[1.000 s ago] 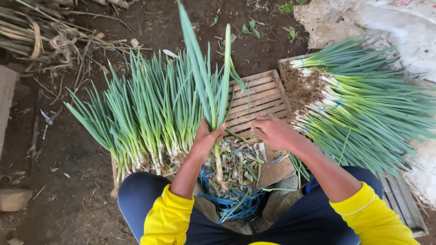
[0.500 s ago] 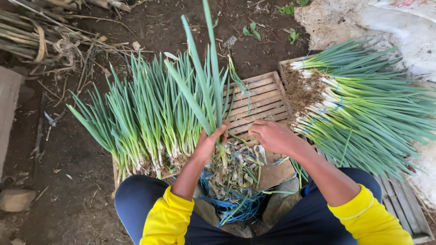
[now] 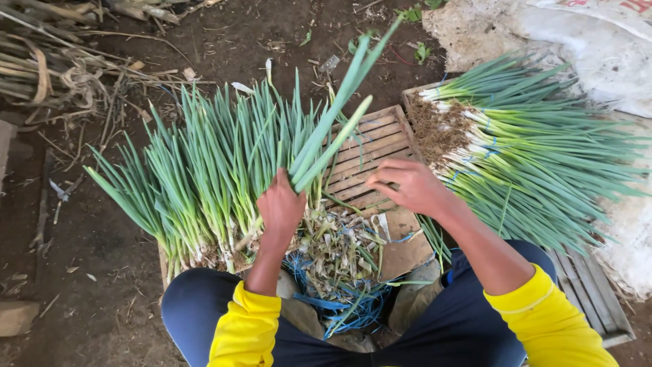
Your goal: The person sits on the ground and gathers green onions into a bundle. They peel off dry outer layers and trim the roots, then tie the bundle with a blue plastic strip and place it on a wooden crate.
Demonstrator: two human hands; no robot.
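We've got our left hand [image 3: 282, 207] gripped around a green onion stalk [image 3: 331, 132], holding it upright over the trimmings pile [image 3: 336, 248]. Our right hand [image 3: 411, 187] hovers loosely curled over the wooden crate [image 3: 367, 146], holding nothing, between two onion heaps.

Two big piles of long green onions: one fanned pile [image 3: 197, 170] on the left, one tied pile [image 3: 536, 163] on the right. Two flat wooden slat crates [image 3: 370, 146] [image 3: 591, 289]. One heap of blue strings [image 3: 346, 299]. Two hands [image 3: 280, 207] [image 3: 411, 187].
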